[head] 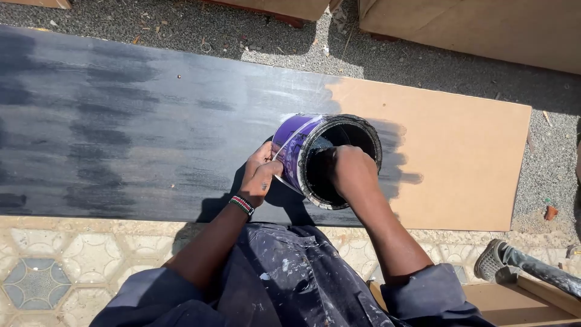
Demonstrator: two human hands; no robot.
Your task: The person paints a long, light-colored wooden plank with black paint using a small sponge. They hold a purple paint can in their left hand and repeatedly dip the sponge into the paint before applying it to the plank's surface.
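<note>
A purple paint can (295,145) with a black-smeared rim is tipped toward me over a long flat board (460,151). My left hand (259,172) grips the can's side; a beaded bracelet circles that wrist. My right hand (351,172) reaches into the can's open mouth, its fingers hidden inside, so whether it holds anything cannot be seen. Most of the board is painted black from the left; the right part is bare brown.
Gravel ground (272,42) lies beyond the board, with brown wooden panels (484,27) at the top edge. Patterned paving tiles (78,260) run along the near side. A shoe and trouser leg (520,260) show at the lower right, beside a wooden piece (514,300).
</note>
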